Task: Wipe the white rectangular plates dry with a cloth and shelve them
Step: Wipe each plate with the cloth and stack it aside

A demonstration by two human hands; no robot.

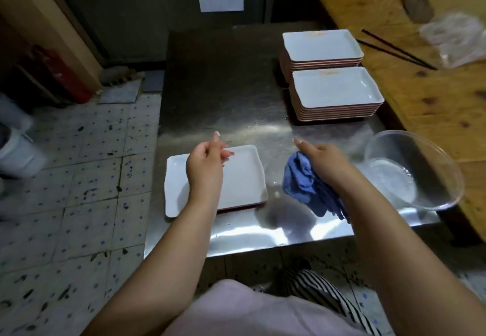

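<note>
left hand (207,163) loosely curled, empty, over plate (214,180) at worktop (223,78) front-left corner | right hand (324,161) grips cloth (307,185) just right | plate's long axis left-right

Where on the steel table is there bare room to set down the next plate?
The steel table is bare across its far-left half, beyond the single plate and left of the two stacks. The right side is crowded by the stacks, glass bowl and cloth.

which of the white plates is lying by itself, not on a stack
The single white plate at the near left of the steel table, under the left hand. The other plates sit in two stacks at the far right.
</note>
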